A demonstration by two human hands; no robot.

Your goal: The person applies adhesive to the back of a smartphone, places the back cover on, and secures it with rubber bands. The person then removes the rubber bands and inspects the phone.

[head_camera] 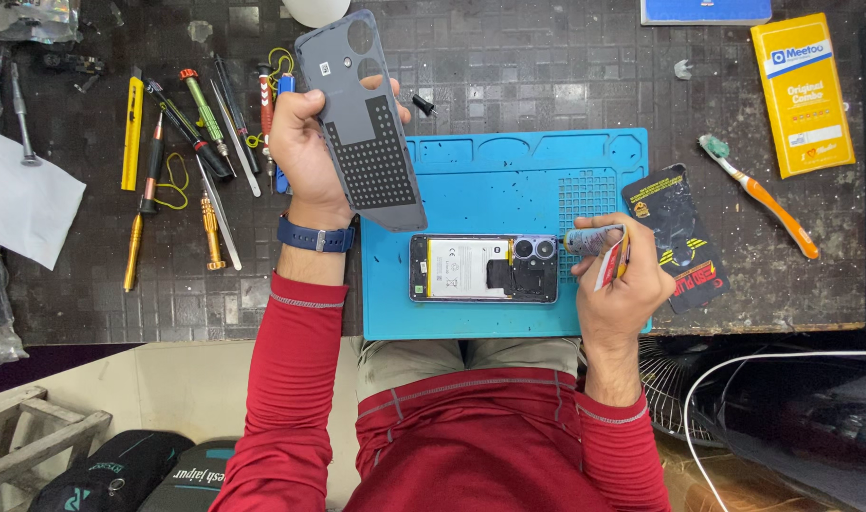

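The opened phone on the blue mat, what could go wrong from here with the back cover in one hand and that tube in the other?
The tube in the right hand sits right over the opened phone near its camera lenses; a drip could foul them. The back cover, pinched at one edge by the left hand, might slip onto the tools.

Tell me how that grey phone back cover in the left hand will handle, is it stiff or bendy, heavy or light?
The grey back cover looks like a thin sheet, so it is probably light and may flex a little. The left hand pinches it by one edge alone, which suggests little weight. Its camera cut-outs likely weaken that end, so twisting could crack it.
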